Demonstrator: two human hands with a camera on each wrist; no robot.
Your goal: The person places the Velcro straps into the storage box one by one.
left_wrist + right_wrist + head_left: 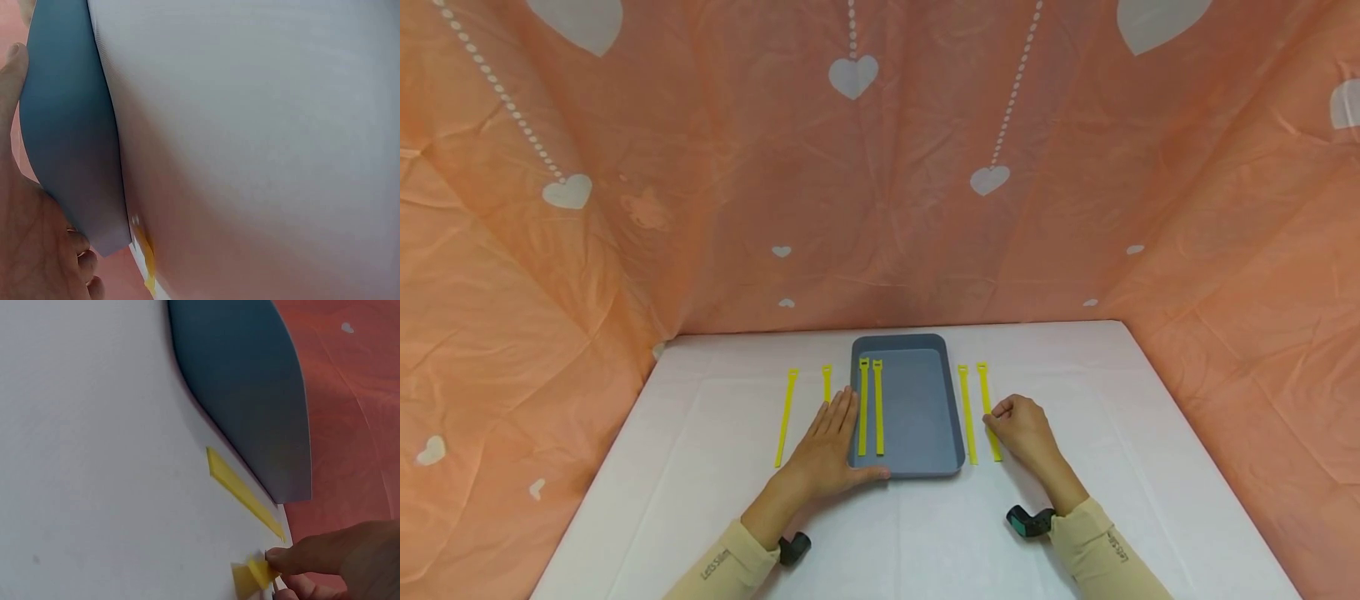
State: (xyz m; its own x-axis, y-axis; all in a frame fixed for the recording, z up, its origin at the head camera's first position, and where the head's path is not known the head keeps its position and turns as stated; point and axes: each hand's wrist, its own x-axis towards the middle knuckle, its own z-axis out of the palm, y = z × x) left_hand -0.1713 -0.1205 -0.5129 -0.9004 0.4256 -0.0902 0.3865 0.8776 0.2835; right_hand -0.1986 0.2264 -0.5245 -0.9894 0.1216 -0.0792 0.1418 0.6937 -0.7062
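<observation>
My right hand pinches the outer yellow strap lying flat right of the grey tray, my left hand flat against the tray; the strap looks light and floppy, best lifted mid-length

Beige long sleeves with small lettering; dark wrist-worn cameras.

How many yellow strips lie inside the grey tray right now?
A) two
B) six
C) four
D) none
A: in the head view two yellow strips lie side by side in the left part of the grey tray; the other four lie on the white table, two on each side of the tray.
</observation>
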